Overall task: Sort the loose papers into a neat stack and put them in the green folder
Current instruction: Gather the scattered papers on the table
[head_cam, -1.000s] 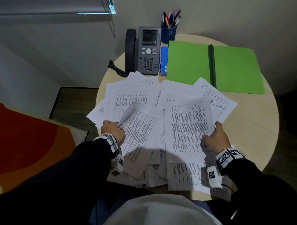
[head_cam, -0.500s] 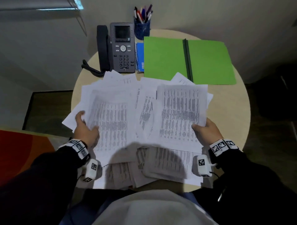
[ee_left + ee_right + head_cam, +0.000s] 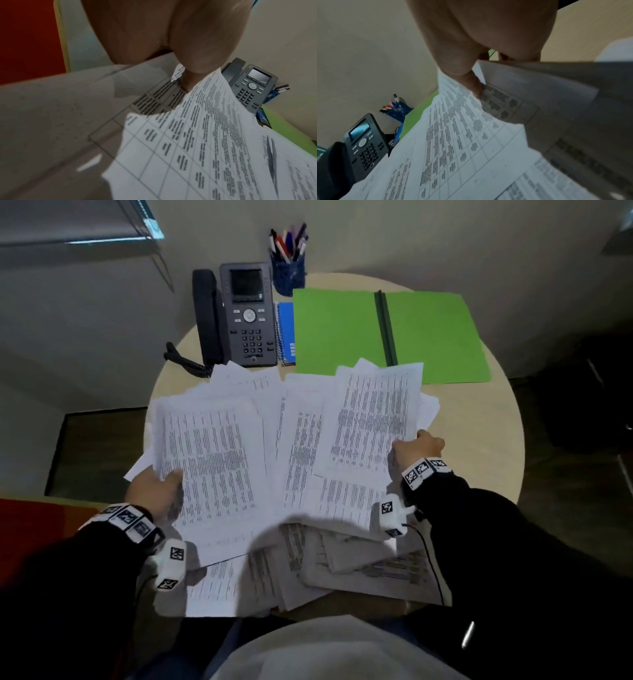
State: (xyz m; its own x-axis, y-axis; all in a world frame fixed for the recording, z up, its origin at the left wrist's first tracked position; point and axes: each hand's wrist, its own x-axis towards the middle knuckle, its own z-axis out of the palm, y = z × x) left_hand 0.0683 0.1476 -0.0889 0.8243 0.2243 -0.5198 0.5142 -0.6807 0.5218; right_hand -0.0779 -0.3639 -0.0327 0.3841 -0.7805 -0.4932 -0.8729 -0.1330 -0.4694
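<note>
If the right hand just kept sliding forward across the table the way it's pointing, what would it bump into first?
Probably the green folder. The right hand, gripping papers at their right edge, points toward the table's far side, where the open folder lies just beyond the sheets. Depth is hard to judge.

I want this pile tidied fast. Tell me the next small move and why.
Probably bring both hands inward to gather the sheets. The left hand and right hand each hold an outer edge of the loose papers, which lie fanned and overlapping, not squared. The green folder lies open behind them.
</note>
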